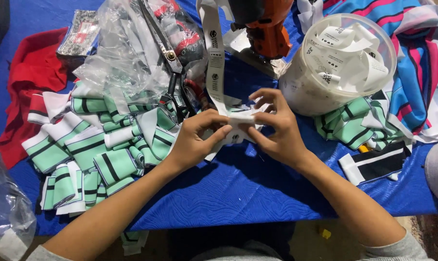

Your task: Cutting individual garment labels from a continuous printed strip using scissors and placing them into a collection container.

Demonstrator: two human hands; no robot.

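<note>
**Pinching a label strip**

Holding the long white printed fabric label strip (218,72) above the blue tabletop (238,193), our left hand (192,140) and right hand (277,128) pinch it closed-fingered; we judge it could snag on the black scissors (173,72).

A garment workshop was the setting: a desk (238,193) draped in quilted blue cloth was heaped with cut collar and cuff pieces (90,150) in green, white and black stripes. Large black shears (173,72) lay beside crumpled plastic bags (117,58), an orange electric cloth cutter (267,26) stood at the back, and a clear plastic tub (337,63) brimmed with white woven labels. Striped jersey fabric (417,58) was piled at the right edge.
</note>
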